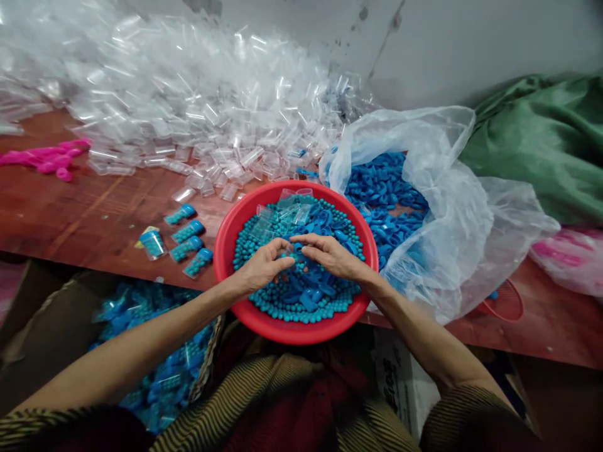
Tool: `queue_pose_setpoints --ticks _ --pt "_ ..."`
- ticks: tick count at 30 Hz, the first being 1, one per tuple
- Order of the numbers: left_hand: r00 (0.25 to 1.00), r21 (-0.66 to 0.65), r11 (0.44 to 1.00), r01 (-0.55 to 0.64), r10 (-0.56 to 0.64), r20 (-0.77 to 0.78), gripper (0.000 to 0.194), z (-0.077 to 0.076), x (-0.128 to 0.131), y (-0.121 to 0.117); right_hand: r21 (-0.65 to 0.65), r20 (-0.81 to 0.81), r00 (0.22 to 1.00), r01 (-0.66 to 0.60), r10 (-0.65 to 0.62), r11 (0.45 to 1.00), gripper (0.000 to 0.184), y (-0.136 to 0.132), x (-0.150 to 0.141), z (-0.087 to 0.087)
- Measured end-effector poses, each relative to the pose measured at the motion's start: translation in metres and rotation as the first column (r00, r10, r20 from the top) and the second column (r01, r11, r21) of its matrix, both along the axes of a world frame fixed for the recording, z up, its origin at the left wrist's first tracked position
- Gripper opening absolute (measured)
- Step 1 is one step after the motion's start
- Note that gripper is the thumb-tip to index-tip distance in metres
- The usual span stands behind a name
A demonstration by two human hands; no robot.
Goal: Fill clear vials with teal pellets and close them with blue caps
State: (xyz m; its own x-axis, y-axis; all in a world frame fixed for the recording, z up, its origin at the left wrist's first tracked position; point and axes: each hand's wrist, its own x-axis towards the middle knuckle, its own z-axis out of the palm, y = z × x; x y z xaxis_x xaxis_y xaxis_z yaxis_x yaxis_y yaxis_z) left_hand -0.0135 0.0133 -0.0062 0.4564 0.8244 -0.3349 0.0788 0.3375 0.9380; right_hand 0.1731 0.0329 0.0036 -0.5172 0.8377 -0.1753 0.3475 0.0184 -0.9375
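Observation:
A red bowl (226, 242) at the table's near edge holds teal beads (301, 307), blue caps (325, 220) and a few clear tubes (292, 201). Both my hands are over the bowl's middle, fingertips meeting. My left hand (264, 263) is curled with fingers pinched together on something small I cannot make out. My right hand (330, 254) lies palm down, fingers bent and pressed toward the left hand's tips, on the beads and caps.
A big heap of clear tubes (188, 94) covers the table's back left. Several filled tubes (188, 242) lie left of the bowl. A clear bag of blue caps (386, 194) sits right of it. A box of filled tubes (164, 370) is below left. Green cloth (546, 138) is at right, pink pieces (51, 157) at far left.

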Motion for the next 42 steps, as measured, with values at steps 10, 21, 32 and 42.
queue_pose_setpoints --ticks 10,21,32,42 --pt "0.997 0.037 0.997 -0.064 0.063 0.04 0.036 0.0 0.008 -0.003 0.237 0.095 0.988 0.093 -0.118 0.967 0.03 -0.021 -0.004 -0.001" --pt "0.999 0.075 0.997 -0.036 0.033 0.029 0.041 0.004 0.013 -0.005 0.287 0.216 0.968 0.058 -0.124 0.956 0.029 -0.028 0.003 0.012" --pt "0.996 0.048 0.997 -0.056 0.052 0.073 0.052 0.008 0.012 -0.007 0.079 -0.013 0.985 0.172 -0.172 0.982 0.02 -0.032 -0.003 -0.007" --pt "0.995 0.039 0.998 -0.051 0.047 0.088 0.044 0.011 0.016 -0.009 0.26 0.156 0.987 0.002 -0.044 0.966 0.019 -0.03 0.009 0.008"
